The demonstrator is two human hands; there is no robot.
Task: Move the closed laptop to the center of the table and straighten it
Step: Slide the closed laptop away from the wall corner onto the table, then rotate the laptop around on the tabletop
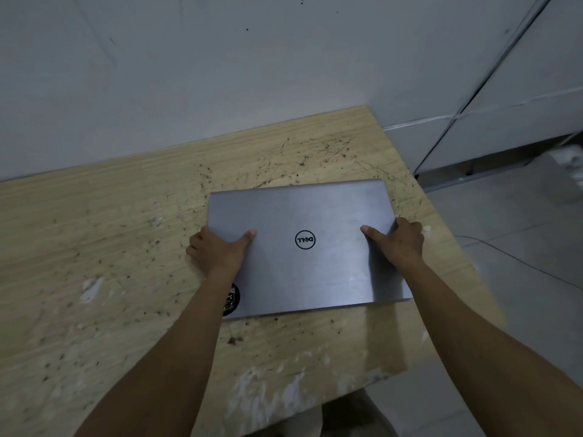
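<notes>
Both hands (pixel 220 250) (pixel 396 244) gripping laptop (pixel 303 247) sides, thumbs pressing lid; laptop sitting near table (pixel 110 247) right end, centering remaining.

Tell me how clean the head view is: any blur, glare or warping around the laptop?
Head view: dim, flat light; the laptop lid has only a soft sheen, logo readable; left hand and right hand fairly sharp; table right edge smeared; wide-angle bending along the wall lines.

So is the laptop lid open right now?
No, the laptop lies shut and flat on the table, with the left hand and right hand gripping its sides.
</notes>
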